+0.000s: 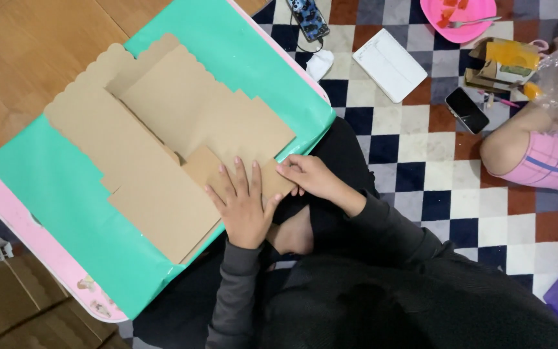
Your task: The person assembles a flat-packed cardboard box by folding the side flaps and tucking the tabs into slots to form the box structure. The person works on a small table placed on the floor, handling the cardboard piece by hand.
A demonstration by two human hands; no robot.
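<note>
A large brown cardboard sheet (163, 129) with scalloped edges and folded flaps lies flat on a low table covered in green paper (53, 187). My left hand (243, 207) presses flat, fingers spread, on the cardboard's near flap. My right hand (311, 178) pinches the edge of that same flap at the table's near edge, fingers curled on it. Both sleeves are dark grey.
The table has a pink rim (33, 245). On the checkered floor lie a phone with a cable (308, 18), a white notepad (390, 64), a black phone (467, 110), a pink plate with a fork (466, 16) and a small open box (505, 61). Another person's knee (537, 152) is at right.
</note>
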